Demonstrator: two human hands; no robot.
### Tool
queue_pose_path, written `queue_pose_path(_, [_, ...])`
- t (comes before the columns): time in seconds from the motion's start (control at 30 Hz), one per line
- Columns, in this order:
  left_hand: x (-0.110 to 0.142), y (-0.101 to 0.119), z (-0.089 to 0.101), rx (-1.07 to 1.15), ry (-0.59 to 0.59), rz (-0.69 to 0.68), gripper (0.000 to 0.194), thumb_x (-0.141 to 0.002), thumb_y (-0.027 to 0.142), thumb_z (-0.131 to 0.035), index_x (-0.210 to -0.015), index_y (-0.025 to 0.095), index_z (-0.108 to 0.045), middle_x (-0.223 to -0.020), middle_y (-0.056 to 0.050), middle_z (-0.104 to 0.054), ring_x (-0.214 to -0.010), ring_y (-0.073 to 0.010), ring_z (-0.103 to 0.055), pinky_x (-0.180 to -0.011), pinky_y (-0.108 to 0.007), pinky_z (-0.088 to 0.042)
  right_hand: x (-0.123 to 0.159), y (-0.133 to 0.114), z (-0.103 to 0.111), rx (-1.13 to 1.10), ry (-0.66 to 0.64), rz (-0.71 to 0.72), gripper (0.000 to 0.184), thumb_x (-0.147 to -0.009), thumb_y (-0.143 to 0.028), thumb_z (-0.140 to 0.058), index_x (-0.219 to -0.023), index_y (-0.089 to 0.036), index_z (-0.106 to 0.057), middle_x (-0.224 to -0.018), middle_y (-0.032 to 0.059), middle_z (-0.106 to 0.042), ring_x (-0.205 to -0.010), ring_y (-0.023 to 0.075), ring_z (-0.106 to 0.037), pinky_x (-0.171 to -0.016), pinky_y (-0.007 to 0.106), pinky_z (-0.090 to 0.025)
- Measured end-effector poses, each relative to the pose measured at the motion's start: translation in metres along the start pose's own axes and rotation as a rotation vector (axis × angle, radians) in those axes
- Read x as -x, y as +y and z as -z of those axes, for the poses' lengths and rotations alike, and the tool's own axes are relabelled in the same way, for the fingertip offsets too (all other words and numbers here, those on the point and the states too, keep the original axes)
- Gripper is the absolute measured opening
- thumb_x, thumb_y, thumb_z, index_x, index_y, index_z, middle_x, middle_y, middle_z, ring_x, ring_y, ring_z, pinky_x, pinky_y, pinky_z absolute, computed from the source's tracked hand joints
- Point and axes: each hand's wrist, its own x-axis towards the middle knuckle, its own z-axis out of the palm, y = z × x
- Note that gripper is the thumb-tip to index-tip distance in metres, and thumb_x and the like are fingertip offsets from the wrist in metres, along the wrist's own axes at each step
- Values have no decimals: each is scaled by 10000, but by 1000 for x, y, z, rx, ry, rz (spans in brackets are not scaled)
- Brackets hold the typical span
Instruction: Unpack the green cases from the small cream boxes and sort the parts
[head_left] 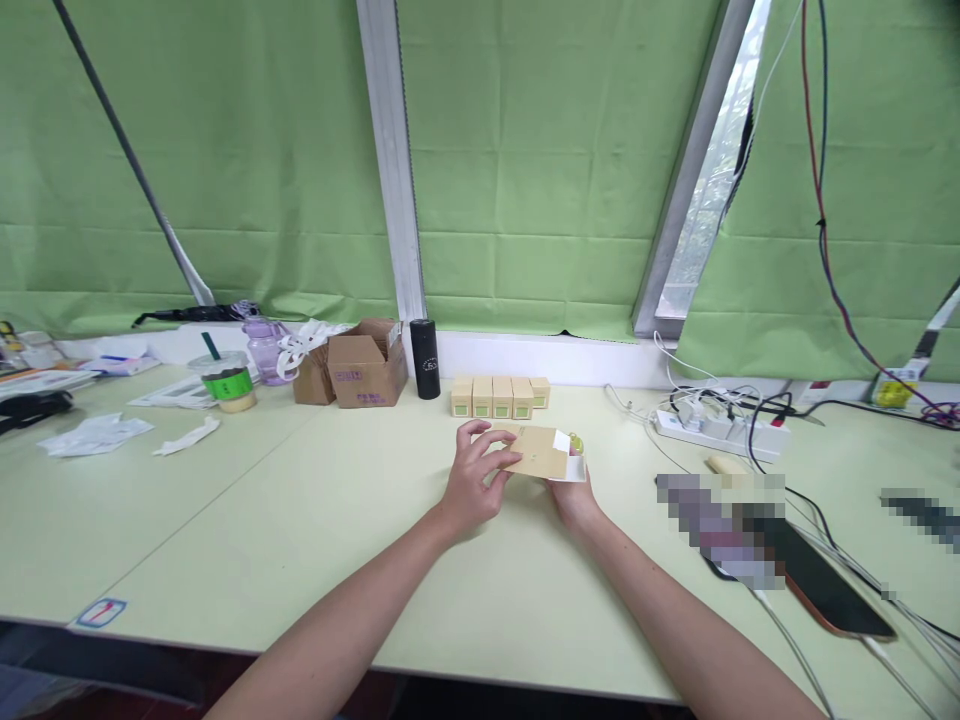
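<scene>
Above the table's middle, both hands are on a small tan cardboard box (538, 452), lying on its side with white inner flaps standing out at its right end. My left hand (475, 478) pinches the box's left end between thumb and fingers. My right hand (576, 500) closes around the open right end from below; the box and flaps hide most of its fingers. A small yellow-green item (576, 443) shows at that end, too small to name. Just beyond the hands, several similar tan boxes (493, 398) with green labels stand in a row.
Behind are a black tumbler (425, 360), an open brown carton (367, 365), a purple bottle (264, 350) and a drink cup (229, 380). Crumpled tissue (94, 436) lies left. On the right are a power strip (724, 432), cables and a phone (825, 580) near my right forearm.
</scene>
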Motion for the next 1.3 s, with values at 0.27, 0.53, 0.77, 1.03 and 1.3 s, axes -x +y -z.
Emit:
queue_pose_path(0.27, [1, -5, 1, -88, 7, -94, 338, -823, 57, -638, -938, 323, -814, -1113, -94, -678, -1182, -326, -417, -1037, -581, -426, -2, -8, -4, -197, -29, -219, 382, -752, -594, -657, -879, -240, -723, -980, 73, -798, -964, 366, -727, -759, 452, -594])
queue_pose_path(0.53, [-1, -2, 1, 43, 77, 17, 295, -886, 168, -670, -1073, 352, -806, -1083, -85, -720, -1176, -312, -487, -1059, -549, -433, 3, -7, -4, -3, -4, -66, 429, -677, -538, -847, -951, -239, -706, -911, 57, -770, -854, 267, -707, -669, 353, -581])
queue_pose_path(0.77, [-15, -26, 8, 117, 392, 472, 234, -862, 411, -720, -982, 230, -808, -999, -93, -751, -938, -260, -647, -902, -390, -512, 3, -5, 0, 147, -72, -85, 538, -656, -619, -874, -938, -203, -684, -712, 18, -678, -678, 179, -634, -607, 309, -532])
queue_pose_path(1.03, [-18, -81, 42, -206, 432, 916, 354, -874, 431, -621, -1026, 168, -803, -964, -126, -799, -896, -302, -719, -813, -368, -490, 6, -6, 0, 155, -128, -87, 568, -652, -644, -865, -955, -207, -668, -668, 7, -665, -676, 191, -629, -603, 314, -512])
queue_pose_path(1.3, [-17, -102, 68, -429, 360, 1114, 302, -841, 443, -661, -989, 225, -807, -1063, -171, -794, -1054, -400, -693, -961, -490, -382, 6, -5, 2, 164, -146, -106, 581, -649, -637, -861, -998, -215, -666, -684, 10, -680, -700, 203, -639, -618, 327, -512])
